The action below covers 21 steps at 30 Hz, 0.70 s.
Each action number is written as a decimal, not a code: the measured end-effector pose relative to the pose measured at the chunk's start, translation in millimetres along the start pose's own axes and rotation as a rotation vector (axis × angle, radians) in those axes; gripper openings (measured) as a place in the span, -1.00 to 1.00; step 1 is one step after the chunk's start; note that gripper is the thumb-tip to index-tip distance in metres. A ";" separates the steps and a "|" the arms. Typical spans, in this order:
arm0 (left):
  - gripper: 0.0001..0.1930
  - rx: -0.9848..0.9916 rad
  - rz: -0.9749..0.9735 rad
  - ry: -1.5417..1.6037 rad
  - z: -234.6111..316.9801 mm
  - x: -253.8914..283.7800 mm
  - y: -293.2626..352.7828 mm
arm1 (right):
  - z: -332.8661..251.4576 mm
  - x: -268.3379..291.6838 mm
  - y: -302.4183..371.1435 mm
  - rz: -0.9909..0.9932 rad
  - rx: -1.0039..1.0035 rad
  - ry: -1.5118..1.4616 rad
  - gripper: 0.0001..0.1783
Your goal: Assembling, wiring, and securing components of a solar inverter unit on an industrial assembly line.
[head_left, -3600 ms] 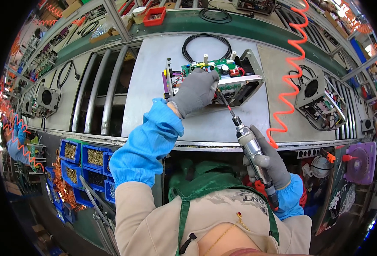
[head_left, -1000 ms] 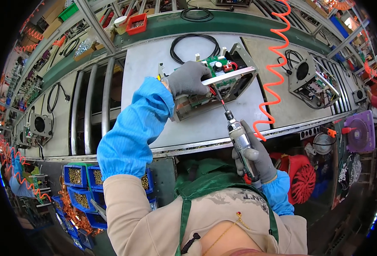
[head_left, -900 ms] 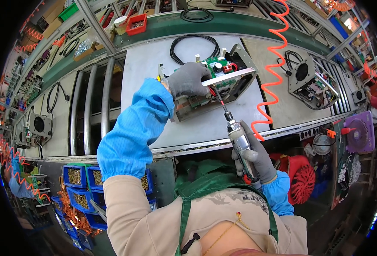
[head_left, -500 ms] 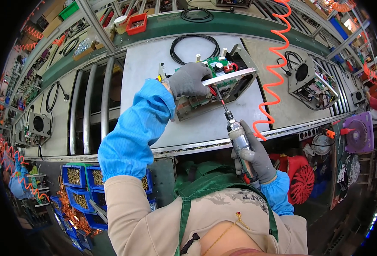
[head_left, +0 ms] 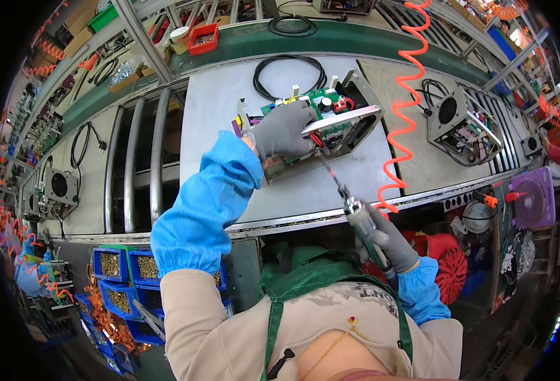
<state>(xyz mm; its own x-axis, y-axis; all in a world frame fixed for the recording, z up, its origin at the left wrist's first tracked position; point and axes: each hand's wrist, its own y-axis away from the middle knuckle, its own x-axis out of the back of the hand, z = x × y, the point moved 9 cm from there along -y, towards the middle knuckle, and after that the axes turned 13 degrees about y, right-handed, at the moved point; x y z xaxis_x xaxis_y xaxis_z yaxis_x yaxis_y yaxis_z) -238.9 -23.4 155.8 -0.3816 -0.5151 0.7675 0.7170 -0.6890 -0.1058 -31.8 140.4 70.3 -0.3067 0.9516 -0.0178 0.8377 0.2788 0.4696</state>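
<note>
An open metal chassis [head_left: 330,143] with a green circuit board [head_left: 321,111] inside lies tilted on a grey work plate [head_left: 229,127], near the plate's middle. The left hand [head_left: 283,130], in a grey glove, is clenched over the chassis's near-left part, fingers wrapped over the board's edge and the metal rim. The right hand [head_left: 388,238], also grey-gloved, grasps the body of an electric screwdriver [head_left: 362,222] below the plate's front edge; the tool's long bit [head_left: 330,174] slants up and left, and its tip meets the chassis just beside the left hand's fingers. An orange coiled air hose [head_left: 407,108] hangs down right of the chassis, ending near the screwdriver. A black cable loop [head_left: 289,70] lies on the plate behind the chassis. Right of the plate sits another chassis with a round fan [head_left: 461,120]. Left of the plate run metal rollers [head_left: 134,165]. Below and left of the plate stand blue bins [head_left: 121,279] of small parts. A red tray [head_left: 202,39] rests on the green rail behind the plate.
</note>
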 end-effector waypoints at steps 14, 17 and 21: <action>-0.64 0.261 1.154 0.512 -107.3 58.0 115.4 | -26.0 135.0 -141.5 0.287 0.223 1.169 -0.43; -0.57 0.431 1.062 0.929 -144.3 20.7 106.3 | -65.8 133.3 -172.4 0.390 0.332 1.034 -0.49; -0.59 0.489 1.198 0.921 -117.6 1.9 97.9 | -67.7 164.1 -225.2 0.340 0.394 0.968 -0.59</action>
<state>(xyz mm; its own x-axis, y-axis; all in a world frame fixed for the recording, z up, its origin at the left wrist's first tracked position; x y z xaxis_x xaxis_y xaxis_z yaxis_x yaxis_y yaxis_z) -237.9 -151.8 72.6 0.4404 -0.8606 -0.2556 0.8904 0.4551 0.0020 -301.3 225.1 21.4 -0.1127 0.5308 0.8400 0.9785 0.2062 0.0011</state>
